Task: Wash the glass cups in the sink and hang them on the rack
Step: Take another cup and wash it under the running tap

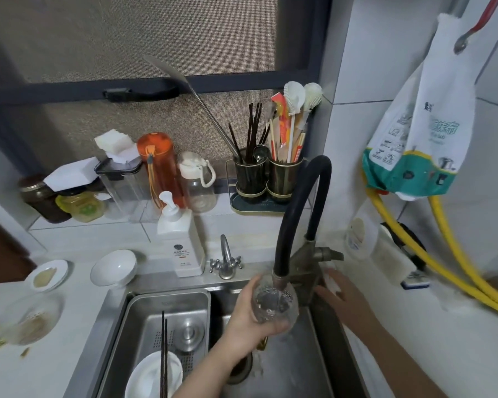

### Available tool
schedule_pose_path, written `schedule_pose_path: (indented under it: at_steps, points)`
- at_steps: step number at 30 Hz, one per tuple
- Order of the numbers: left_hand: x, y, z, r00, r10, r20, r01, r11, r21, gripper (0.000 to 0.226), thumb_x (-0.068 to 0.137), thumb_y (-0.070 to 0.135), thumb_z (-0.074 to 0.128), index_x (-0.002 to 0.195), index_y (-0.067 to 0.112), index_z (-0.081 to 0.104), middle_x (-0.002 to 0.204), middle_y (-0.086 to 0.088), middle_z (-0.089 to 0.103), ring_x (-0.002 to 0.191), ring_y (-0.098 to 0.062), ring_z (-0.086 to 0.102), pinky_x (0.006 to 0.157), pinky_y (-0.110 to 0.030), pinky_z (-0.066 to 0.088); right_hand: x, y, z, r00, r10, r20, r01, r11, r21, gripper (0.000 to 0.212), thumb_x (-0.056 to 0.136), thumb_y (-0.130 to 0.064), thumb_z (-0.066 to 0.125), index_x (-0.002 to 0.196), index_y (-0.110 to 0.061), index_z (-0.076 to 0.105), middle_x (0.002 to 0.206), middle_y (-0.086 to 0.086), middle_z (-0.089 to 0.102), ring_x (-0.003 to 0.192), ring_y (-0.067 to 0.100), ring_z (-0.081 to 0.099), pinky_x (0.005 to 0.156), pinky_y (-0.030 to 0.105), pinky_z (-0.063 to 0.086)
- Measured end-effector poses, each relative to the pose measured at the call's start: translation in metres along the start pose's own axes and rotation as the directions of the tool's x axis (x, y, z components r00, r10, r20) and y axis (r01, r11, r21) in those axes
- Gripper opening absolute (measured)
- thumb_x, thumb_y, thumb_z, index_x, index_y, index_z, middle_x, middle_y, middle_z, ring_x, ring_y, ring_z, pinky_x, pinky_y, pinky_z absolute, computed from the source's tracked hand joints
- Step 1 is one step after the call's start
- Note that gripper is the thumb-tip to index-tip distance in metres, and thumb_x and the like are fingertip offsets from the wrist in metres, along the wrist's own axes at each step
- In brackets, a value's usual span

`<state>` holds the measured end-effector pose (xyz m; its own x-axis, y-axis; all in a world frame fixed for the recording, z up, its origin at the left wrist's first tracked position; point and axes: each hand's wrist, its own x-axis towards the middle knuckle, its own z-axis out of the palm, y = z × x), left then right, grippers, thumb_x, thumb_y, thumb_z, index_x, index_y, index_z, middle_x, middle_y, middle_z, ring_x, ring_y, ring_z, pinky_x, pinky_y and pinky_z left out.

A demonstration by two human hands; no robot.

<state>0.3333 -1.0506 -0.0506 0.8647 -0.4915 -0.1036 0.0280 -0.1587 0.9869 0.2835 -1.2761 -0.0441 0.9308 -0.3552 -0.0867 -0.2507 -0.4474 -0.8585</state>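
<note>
- Stainless sink: smooth steel basin, wet; a perforated steel drain tray fills its left half, holding a white plate with dark chopsticks across it.
- Black hose faucet: matte rubber arch, metal nozzle dipping into the cup mouth at the sink's back edge.
- Glass cup: clear, rounded, textured wall, over the sink's right basin, tilted toward the nozzle.
- Left hand: fingers curled around the cup.
- Right hand: fingers spread flat near the faucet's metal base at the sink's right rim, gripping nothing.
- Risk: wet glass likely slick; a one-handed hold could slip, cup hits steel or knocks nozzle, chips.
- Risk: sudden flow could splash out.
- Rack not visible.
</note>
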Motion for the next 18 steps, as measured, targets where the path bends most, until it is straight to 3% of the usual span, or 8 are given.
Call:
schedule_pose_path:
  at_steps: [2,5,7,13,15,18]
  points:
    - [0.001,0.002,0.002,1.000,-0.001,-0.002,0.001,1.000,0.014,0.106,0.053,0.032,0.093,0.142,0.031,0.035,0.138,0.008,0.050,0.124,-0.004,0.051,0.106,-0.024,0.041,0.022,0.009,-0.012,0.999,-0.012,-0.042,0.009,0.998,-0.066,0.060,0.091,-0.018,0.061,0.144,-0.009,0.034,0.148,0.005,0.036,0.141,0.026,0.031,0.115,0.037,0.023]
    - [0.002,0.004,0.005,1.000,-0.007,0.010,0.007,1.000,0.018,0.105,0.053,0.034,0.094,0.141,0.033,0.036,0.136,0.009,0.052,0.124,-0.003,0.052,0.107,-0.027,0.042,0.052,0.020,-0.022,0.997,0.069,0.045,-0.057,0.970,-0.236,0.083,0.089,-0.027,0.065,0.150,-0.004,0.014,0.159,0.012,0.013,0.148,0.027,0.012,0.119,0.040,0.014]
    - [0.001,0.004,0.006,1.000,-0.010,0.011,0.010,1.000,0.013,0.104,0.053,0.031,0.094,0.140,0.033,0.037,0.134,0.010,0.054,0.121,-0.001,0.054,0.103,-0.022,0.044,0.066,0.025,-0.022,0.988,0.117,0.102,-0.089,0.966,-0.243,0.094,0.086,-0.030,0.068,0.150,-0.003,0.006,0.160,0.014,0.007,0.148,0.027,0.008,0.120,0.041,0.013]
    - [0.001,0.006,0.008,1.000,-0.001,0.014,0.002,1.000,-0.007,0.099,0.057,0.017,0.093,0.139,0.029,0.039,0.129,0.006,0.059,0.118,-0.007,0.058,0.099,-0.023,0.048,0.078,0.033,-0.016,0.997,0.040,0.061,-0.033,0.994,-0.105,0.085,0.073,-0.019,0.082,0.141,-0.002,0.033,0.146,0.017,0.038,0.136,0.031,0.036,0.113,0.049,0.029]
    - [0.001,0.005,0.010,1.000,-0.002,0.021,0.002,1.000,-0.006,0.094,0.057,0.015,0.092,0.135,0.031,0.042,0.123,0.013,0.064,0.115,-0.004,0.060,0.091,-0.015,0.048,0.077,0.034,-0.013,0.999,0.008,0.047,-0.004,0.996,-0.093,0.082,0.071,-0.016,0.083,0.137,-0.002,0.037,0.141,0.016,0.043,0.132,0.031,0.040,0.112,0.047,0.032]
    - [0.002,0.004,0.013,0.999,-0.020,0.031,0.021,1.000,-0.023,0.093,0.056,0.012,0.092,0.134,0.028,0.043,0.119,0.008,0.066,0.113,-0.009,0.063,0.089,-0.018,0.049,0.069,0.031,-0.009,0.998,-0.025,0.059,0.029,0.998,-0.057,0.083,0.071,-0.012,0.082,0.139,-0.001,0.036,0.143,0.015,0.041,0.134,0.030,0.039,0.113,0.047,0.031]
